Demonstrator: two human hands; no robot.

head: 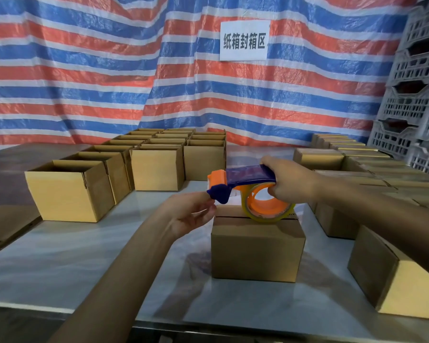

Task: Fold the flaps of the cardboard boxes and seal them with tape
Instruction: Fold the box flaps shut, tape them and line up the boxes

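From my remote seat I saw the right hand (290, 181) clamped around the blue and orange tape dispenser (245, 180), fingers hooked through the orange core of the tape roll (268, 206). The dispenser was held roughly level over the cardboard box (256, 251), with the roll down at the box's top, near the seam where the folded flaps met. That box stood on the pale table (84, 256), right in front of me and between the two arms. The left hand (191, 214) was palm up at the dispenser's blue front end, its fingertips against it; I could not tell whether they pinched the tape end or only touched the plastic. To the left stood rows of open boxes (70, 191), and to the right closed boxes (394, 276) were lined up. Behind hung a red, white and blue striped tarp (109, 70) with a white paper sign (244, 40), and grey plastic crates (416, 95) were stacked at far right.
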